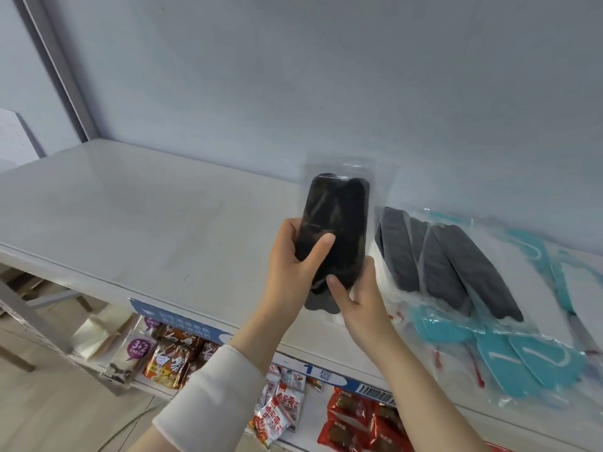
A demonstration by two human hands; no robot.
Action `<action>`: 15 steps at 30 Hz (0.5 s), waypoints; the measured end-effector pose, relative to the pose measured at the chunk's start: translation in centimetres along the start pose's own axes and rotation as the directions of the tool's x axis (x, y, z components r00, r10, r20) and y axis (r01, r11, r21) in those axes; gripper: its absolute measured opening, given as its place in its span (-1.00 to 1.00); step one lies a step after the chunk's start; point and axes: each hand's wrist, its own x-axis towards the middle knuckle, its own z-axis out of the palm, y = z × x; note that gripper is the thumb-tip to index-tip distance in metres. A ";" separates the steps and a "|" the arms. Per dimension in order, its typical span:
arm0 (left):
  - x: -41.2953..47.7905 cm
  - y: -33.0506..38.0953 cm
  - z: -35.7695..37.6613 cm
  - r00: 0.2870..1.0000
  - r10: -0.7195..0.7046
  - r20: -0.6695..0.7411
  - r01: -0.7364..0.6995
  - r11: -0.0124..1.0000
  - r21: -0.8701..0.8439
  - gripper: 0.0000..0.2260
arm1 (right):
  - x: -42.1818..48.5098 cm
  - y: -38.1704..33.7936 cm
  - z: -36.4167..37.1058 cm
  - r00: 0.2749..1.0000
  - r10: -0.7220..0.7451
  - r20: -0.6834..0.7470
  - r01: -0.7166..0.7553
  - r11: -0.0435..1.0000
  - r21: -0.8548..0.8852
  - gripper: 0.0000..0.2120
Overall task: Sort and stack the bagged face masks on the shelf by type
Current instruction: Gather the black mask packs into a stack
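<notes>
Head view. White shelf runs across the frame against a pale back panel. Its right end carries the unsorted stock. There, bags of grey masks overlap bags of teal masks, which spread to the front edge. Snack packets sit on the tier below and are not part of the job.

Bag of black masks is held upright above the shelf, just left of the grey bags and apparently clear of the surface. Left hand grips its left edge at mid-height, thumb across the front face and fingers curled behind. Right hand grips the lower right part, thumb on the front and fingers wrapped behind.

Assessment: the pack looks light and soft. Its clear film looks slick, and the empty sealed margin at the top would likely crumple or slip if pinched. The best hold is across the padded mask body, where both hands now have it. Bags should be laid flat when stacked, since glossy bags are likely to slide off one another.
</notes>
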 end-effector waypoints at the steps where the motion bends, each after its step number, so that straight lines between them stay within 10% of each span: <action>1: 0.1 -0.2 0.0 1.000 -0.002 0.008 0.002 1.000 -0.003 -0.85 | 0.1 0.2 0.1 1.000 -0.011 -0.015 0.011 1.000 0.001 -0.64; 15: 8.7 1.4 -15.0 0.987 -0.121 -0.109 0.109 0.988 -0.112 -0.88 | 6.5 -5.5 12.7 0.999 0.047 0.021 -0.046 0.999 -0.008 -0.86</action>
